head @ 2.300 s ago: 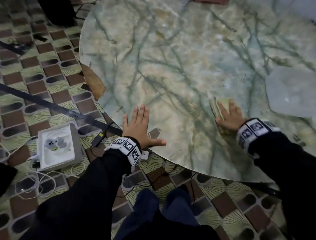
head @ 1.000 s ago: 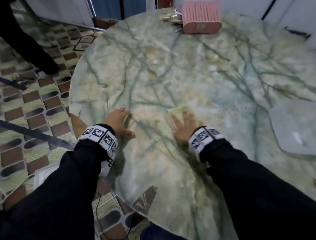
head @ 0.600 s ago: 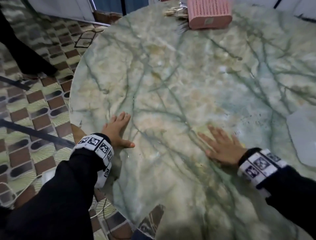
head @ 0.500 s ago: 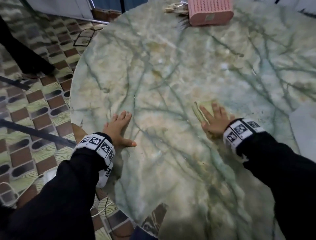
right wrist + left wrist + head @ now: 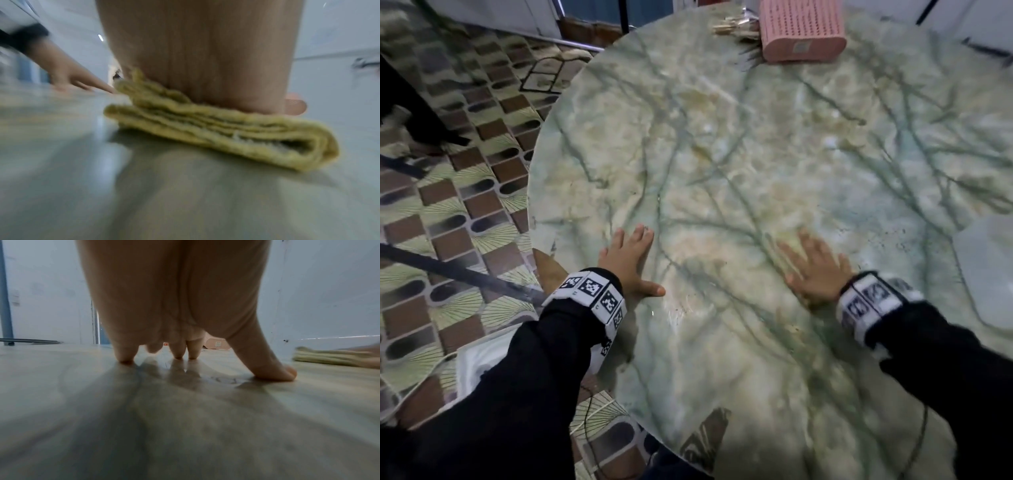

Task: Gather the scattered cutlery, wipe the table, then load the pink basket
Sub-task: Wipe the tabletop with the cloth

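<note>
Wiping: the right hand (image 5: 816, 270) lies flat on a folded yellow cloth (image 5: 216, 129), pressing it onto the table (image 5: 722, 154).
Right-hand fingers: straight and slightly spread over the cloth; the head view blurs them.
Cloth: folded in several layers, on the near half of the table, mostly hidden under the hand from above; its edge also shows at the right of the left wrist view (image 5: 329, 357).
Left hand: (image 5: 628, 262) rests on the table near its left rim, well apart from the cloth.
Left-hand fingers: straight, close together, tips touching the marble, thumb (image 5: 267, 363) splayed out to the right.
Basket: the pink basket (image 5: 803, 31) stands at the far edge of the table, well apart from both hands.
Cutlery: a pale bundle (image 5: 734, 27) lies just left of the basket, touching or nearly so; too blurred to tell the pieces.
Table: round, green-veined marble.
Floor: patterned brown and green tiles (image 5: 448, 222) to the left.
Sleeves: black, with white marker bands (image 5: 592, 294) at both wrists.
</note>
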A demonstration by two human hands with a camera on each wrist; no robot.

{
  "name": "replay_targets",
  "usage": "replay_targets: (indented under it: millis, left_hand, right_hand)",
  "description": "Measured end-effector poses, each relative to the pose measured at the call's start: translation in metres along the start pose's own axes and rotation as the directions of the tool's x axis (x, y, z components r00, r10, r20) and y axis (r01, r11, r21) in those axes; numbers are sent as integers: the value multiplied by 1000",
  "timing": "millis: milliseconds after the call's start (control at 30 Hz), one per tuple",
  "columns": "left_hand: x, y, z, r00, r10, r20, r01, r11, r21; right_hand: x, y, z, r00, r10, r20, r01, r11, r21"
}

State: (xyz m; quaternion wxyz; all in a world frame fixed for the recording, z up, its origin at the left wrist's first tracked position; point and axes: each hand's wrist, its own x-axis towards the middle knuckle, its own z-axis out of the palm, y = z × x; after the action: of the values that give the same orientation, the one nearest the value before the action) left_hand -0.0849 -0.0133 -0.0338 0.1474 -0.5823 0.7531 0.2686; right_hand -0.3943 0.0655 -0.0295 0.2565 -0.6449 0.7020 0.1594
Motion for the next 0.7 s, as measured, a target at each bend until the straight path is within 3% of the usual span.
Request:
replay_targets:
  millis: [67, 100, 167, 233, 300, 367, 400, 467, 533, 600, 700]
  left_hand:
    - [-6, 5, -6, 1000, 10, -7, -10, 998, -62]
    - [-10, 6, -12, 999, 23, -41, -28, 991, -131]
    - [-16, 1, -24, 986, 1, -165, -43, 967, -252]
    - [-19, -21, -33, 961, -83, -263, -6, 948, -319]
    - [-24, -46, -33, 965, -159, -211, 103, 962, -252]
    - [-31, -63, -27, 972, -207, -113, 191, 972, -136]
    - [-33, -67, -23, 973, -218, -79, 207, 970, -131]
    - [-39, -70, -20, 975, -219, -36, 208, 957, -201]
    - [-39, -73, -21, 978, -208, -33, 197, 960, -201]
    - [-36, -75, -24, 978, -207, -16, 202, 967, -155]
    - [-37, -77, -26, 978, -208, 10, 207, 969, -136]
  right_hand:
    - [35, -16, -15, 988, 142, -66, -139, 989, 55]
    - [43, -37, -14, 980, 127, -155, -124, 992, 30]
    - [47, -92, -5, 960, -67, -273, 45, 995, -86]
    - [13, -144, 26, 945, -315, -89, 298, 941, -164]
    - [-33, -165, 54, 879, -465, 112, 478, 857, -193]
    - [-64, -146, 60, 832, -519, 196, 553, 807, -207]
    - [-66, -127, 57, 834, -508, 214, 547, 811, -207]
    - [-45, -90, 35, 908, -365, 205, 409, 881, -240]
    - [-6, -71, 7, 982, -154, 112, 174, 963, -206]
    - [37, -77, -15, 999, -33, -11, 32, 998, -62]
    - [70, -139, -15, 991, -125, -40, 126, 991, 32]
